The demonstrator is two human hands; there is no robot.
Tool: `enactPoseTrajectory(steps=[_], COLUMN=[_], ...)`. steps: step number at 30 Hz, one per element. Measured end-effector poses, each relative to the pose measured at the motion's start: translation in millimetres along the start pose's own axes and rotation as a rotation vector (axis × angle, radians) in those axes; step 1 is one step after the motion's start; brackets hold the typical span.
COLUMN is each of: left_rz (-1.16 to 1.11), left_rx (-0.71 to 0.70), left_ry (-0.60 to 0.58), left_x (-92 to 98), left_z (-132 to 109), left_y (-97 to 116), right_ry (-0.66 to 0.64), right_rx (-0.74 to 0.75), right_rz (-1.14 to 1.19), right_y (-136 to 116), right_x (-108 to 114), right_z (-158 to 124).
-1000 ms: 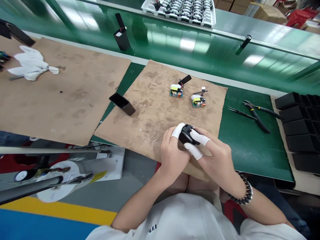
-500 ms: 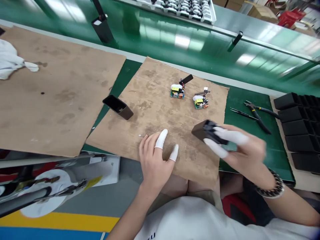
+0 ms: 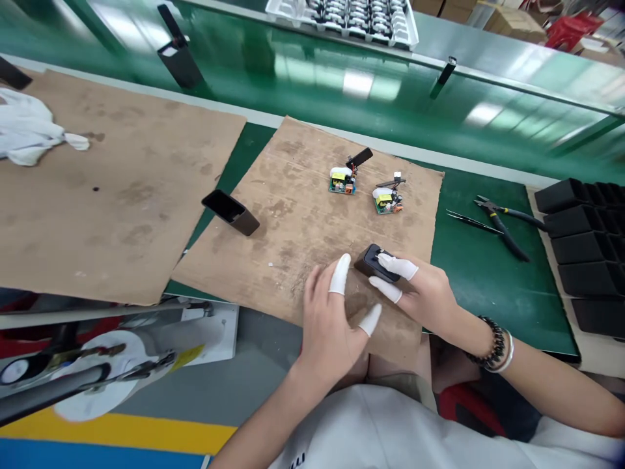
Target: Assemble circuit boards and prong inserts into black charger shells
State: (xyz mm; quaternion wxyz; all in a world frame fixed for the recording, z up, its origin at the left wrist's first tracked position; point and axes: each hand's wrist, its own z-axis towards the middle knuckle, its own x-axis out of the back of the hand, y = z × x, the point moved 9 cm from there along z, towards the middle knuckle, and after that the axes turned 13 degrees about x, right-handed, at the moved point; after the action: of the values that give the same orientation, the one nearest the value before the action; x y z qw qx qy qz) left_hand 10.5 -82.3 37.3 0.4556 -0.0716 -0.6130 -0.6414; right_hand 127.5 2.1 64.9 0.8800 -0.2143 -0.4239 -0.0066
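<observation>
My right hand point(image 3: 424, 286), white finger cots on thumb and forefinger, grips a black plastic housing point(image 3: 367, 263) low over the cardboard sheet point(image 3: 293, 215). Its end face is turned up toward me, partly covered by the fingers. Just left of it, my left hand point(image 3: 332, 312) hovers with thumb and forefinger spread, also in white cots, holding nothing. A second black housing point(image 3: 234, 213), hollow and open at one end, lies at the sheet's left edge. Farther back sit two small circuit boards point(image 3: 342, 182) with yellow parts, one with a black strip attached.
Tweezers point(image 3: 473, 223) and cutting pliers point(image 3: 499, 220) lie on the green bench to the right, beside several stacked black housings point(image 3: 581, 247). A white cloth point(image 3: 29, 127) rests on the left cardboard. At the back stands a white tray point(image 3: 342, 19) of parts.
My right hand has carried the black housing left and slightly down the sheet. My left hand has moved right toward it, thumb and forefinger still apart.
</observation>
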Motion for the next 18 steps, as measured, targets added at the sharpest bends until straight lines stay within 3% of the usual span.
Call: enactPoseTrajectory(steps=[3,7,13,18], left_rz=[-0.115,-0.359,-0.712,-0.977], left_rx=[0.040,0.120,0.305,0.396], left_ry=[0.006,-0.020,-0.403,-0.739], left_x=[-9.7,-7.4,-14.9,-35.6], left_z=[0,11,26,20], left_y=[6,2,-5,-4], right_ry=[0.061,0.067,-0.103,-0.138], right_rx=[-0.121,-0.293,-0.338,-0.161], right_rz=[0.096,0.342,0.606,0.261], right_y=[-2,8,22,9], right_x=[1,6,19,49], right_z=[-6,-10,4,28])
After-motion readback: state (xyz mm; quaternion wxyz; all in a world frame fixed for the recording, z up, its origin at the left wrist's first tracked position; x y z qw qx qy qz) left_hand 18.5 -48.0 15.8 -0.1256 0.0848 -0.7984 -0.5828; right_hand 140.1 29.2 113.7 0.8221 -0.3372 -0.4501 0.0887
